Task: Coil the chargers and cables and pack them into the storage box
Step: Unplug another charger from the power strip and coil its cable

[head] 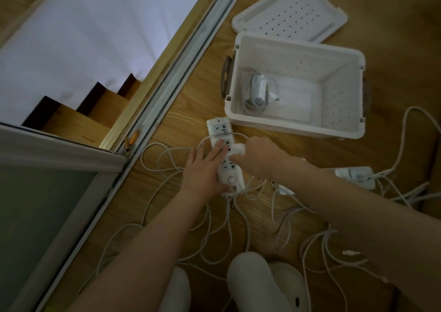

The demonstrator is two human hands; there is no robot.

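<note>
A white power strip (218, 128) lies on the wooden floor, just in front of the white storage box (338, 130). My left hand (205, 168) lies flat on the strip, fingers spread, pressing it down. My right hand (255, 159) grips a white plug (238, 149) seated in the strip's middle socket. Inside the box rests one coiled white charger (259, 91). Several loose white cables (171, 159) sprawl over the floor around the strip. A second white adapter (355, 175) with its cable lies to the right, behind my right forearm.
The box's perforated lid (288, 11) lies behind the box. A sliding-door track (171, 78) runs diagonally on the left, with stairs (95, 111) beyond it. White slippers (260, 280) sit at the bottom edge among cables.
</note>
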